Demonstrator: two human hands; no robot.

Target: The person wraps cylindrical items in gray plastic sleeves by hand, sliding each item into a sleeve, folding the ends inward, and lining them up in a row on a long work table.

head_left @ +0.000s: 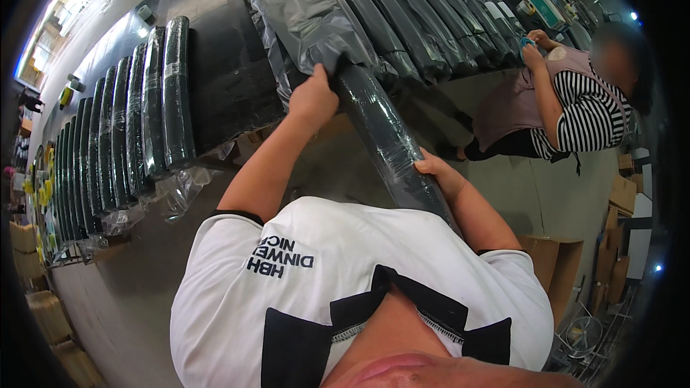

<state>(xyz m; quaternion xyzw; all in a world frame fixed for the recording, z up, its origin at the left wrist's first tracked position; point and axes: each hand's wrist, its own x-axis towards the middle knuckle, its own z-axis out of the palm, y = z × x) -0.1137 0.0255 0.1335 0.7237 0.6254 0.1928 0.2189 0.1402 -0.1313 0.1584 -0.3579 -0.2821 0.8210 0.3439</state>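
A long dark bundle (pixel 381 129) wrapped in shiny clear film slants from my body up toward the table. Its far end disappears into the mouth of a grey plastic bag (pixel 305 11) that lies on the table. My left hand (pixel 314 100) is closed on the bag's near edge, beside the bundle. Lower down, my right hand (pixel 440 174) grips the bundle's right side, thumb on top and the other fingers mostly hidden beneath. The bundle's near end is hidden behind my chest and right arm.
Several grey-bagged bundles (pixel 410 18) lie side by side to the right on the dark table (pixel 223 50). Film-wrapped bundles (pixel 144 111) line its left part, with loose clear film hanging at the edge. A co-worker (pixel 553 100) stands at the right; a cardboard box (pixel 553 266) is nearer.
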